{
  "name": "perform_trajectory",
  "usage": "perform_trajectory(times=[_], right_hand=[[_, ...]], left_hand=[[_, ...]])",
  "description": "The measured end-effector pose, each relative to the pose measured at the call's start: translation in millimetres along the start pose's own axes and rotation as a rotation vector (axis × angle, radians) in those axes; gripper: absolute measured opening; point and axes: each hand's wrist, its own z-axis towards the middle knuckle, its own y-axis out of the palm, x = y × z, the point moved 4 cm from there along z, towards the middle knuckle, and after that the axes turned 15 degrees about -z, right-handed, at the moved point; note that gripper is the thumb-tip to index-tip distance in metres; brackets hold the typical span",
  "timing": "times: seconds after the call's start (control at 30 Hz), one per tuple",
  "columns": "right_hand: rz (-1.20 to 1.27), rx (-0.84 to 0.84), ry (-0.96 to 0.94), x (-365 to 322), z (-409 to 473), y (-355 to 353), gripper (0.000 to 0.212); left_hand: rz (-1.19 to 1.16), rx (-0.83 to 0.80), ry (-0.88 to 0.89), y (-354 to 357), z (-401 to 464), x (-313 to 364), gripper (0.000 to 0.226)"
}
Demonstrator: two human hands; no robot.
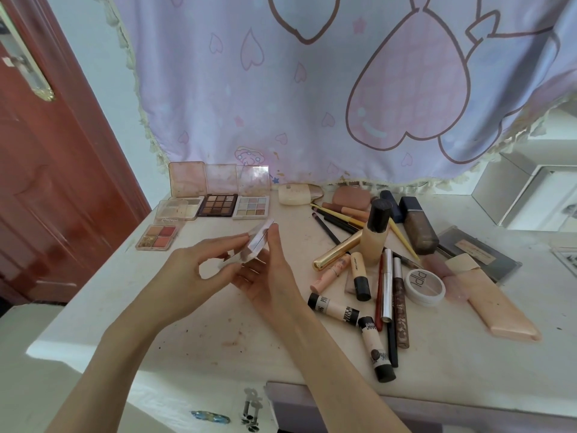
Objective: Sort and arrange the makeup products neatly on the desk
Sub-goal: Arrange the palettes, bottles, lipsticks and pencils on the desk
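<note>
Above the middle of the white desk (187, 332) both my hands hold a small clear-lidded palette (257, 242), tilted on edge. My left hand (199, 270) pinches its lower left end and my right hand (268, 276) grips its right side. At the back left stand three open eyeshadow palettes in a row: a pale one (187, 207), a brown one (217, 205) and a pastel one (251, 207). A four-pan blush palette (156, 238) lies open in front of them.
A jumble of tubes, pencils and bottles lies at right, with a foundation bottle (376, 235) upright, a gold tube (337, 251), a round white compact (425, 286) and a peach pouch (496, 304). A pink cloth (312, 89) hangs behind. A red door (46, 182) stands at left.
</note>
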Motion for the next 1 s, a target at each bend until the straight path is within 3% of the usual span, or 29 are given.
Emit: perform_trajectory(times=[0.37,0.6,1.0], right_hand=[[-0.042,-0.045,0.001,-2.6,-5.2,6.9,0.050],[-0.083,0.000,0.005,-1.6,-4.2,6.4,0.047],[-0.106,-0.011,-0.024,-0.9,-4.9,8.6,0.050]], left_hand=[[0.236,-0.012,-0.019,0.2,-3.0,0.0,0.051],[0.238,0.041,-0.038,3.8,-1.2,-1.6,0.049],[0.178,-0.007,-0.007,-4.6,-3.4,-2.4,0.051]])
